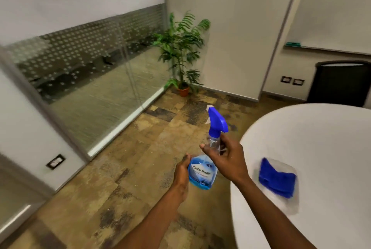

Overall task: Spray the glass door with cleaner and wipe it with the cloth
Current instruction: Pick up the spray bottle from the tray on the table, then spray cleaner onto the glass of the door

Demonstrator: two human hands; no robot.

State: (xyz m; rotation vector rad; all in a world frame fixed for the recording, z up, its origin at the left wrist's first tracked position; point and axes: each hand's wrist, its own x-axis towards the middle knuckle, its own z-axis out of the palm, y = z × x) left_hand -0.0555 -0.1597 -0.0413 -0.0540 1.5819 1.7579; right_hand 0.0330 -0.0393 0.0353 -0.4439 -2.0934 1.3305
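Observation:
A clear spray bottle [202,174] with blue cleaner, a blue label and a blue trigger head stands upright in mid-air over the floor. My left hand [181,176] cups its lower body from the left. My right hand [222,157] wraps its neck just under the trigger, thumb on the near side. A folded blue cloth [278,180] lies on the white round table [321,138] to the right, apart from both hands. The glass door [96,80], with a frosted dotted band, stands to the left and ahead.
A potted green plant [181,54] stands in the corner past the glass. A dark chair [339,83] sits behind the table by the wall. A metal sill runs along the glass base. Patterned brown floor lies between me and the glass.

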